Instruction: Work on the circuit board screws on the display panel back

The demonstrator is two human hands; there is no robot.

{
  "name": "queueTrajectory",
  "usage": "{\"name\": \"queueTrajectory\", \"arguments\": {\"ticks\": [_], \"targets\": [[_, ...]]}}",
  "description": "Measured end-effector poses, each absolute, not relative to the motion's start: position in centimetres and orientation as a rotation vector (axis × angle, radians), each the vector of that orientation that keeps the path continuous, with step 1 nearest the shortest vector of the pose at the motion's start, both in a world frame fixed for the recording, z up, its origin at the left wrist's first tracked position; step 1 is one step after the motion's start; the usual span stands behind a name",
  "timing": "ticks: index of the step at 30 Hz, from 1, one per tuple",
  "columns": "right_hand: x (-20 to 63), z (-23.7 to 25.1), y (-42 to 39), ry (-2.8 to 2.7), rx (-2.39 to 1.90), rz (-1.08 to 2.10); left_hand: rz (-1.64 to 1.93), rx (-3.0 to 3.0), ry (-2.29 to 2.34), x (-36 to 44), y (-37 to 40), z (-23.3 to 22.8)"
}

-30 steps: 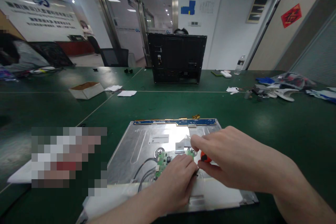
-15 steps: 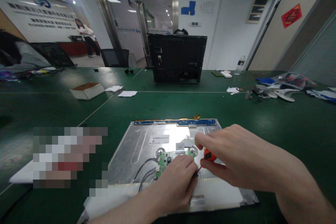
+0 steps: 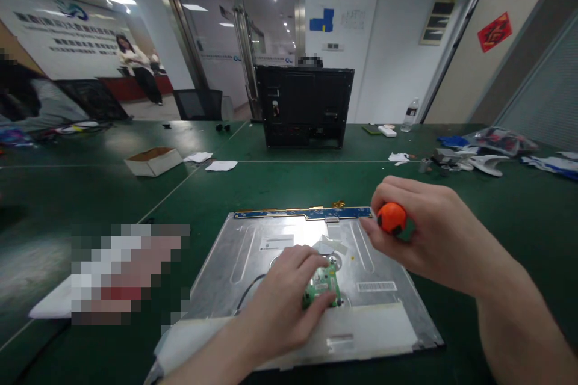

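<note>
A flat silver display panel [image 3: 383, 313] lies on the table with its metal back up. A green circuit board [image 3: 323, 286] sits at its middle, beside dark cables [image 3: 250, 290]. My left hand [image 3: 289, 295] holds the board across its width, thumb at the near edge and fingertips at the far edge, covering its left part. Above the panel's right far corner, my right hand [image 3: 415, 228] is closed around a screwdriver [image 3: 392, 218] with an orange and black handle; its shaft is out of sight. A blue circuit strip [image 3: 302, 213] runs along the panel's far edge.
A black monitor housing [image 3: 304, 105] stands upright at the back. On the green table are a cardboard box [image 3: 153, 162], white papers [image 3: 221, 166], a water bottle [image 3: 410, 114] and a pile of bags and parts [image 3: 469, 156] at right. A person [image 3: 138, 66] stands far left.
My right hand has lifted the screwdriver away from the board, up and to the right. My left hand has spread its thumb, and more of the board shows between thumb and fingers.
</note>
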State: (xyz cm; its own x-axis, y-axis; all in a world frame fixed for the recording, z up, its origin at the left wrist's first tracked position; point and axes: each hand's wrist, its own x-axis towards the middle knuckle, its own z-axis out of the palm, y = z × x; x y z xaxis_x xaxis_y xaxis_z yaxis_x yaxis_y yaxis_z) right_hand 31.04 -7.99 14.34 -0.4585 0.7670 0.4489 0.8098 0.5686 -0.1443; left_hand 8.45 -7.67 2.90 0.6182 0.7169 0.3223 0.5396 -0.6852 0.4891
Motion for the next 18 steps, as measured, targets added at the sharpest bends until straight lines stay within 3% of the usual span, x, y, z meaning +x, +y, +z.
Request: {"name": "queueTrajectory", "arguments": {"ticks": [5,12,18], "targets": [[29.7,11.4,-8.0,-2.271,-1.464,0.035,0.798,2.436,1.388,2.2,-7.9,2.8],[27.7,2.9,-9.1,-2.198,-1.934,0.239,0.654,2.429,1.823,-5.9,-10.9,-3.4],[26.4,1.2,-10.3,-2.131,-2.033,0.203,0.456,2.432,1.975,-9.8,-12.6,-7.9]]}}
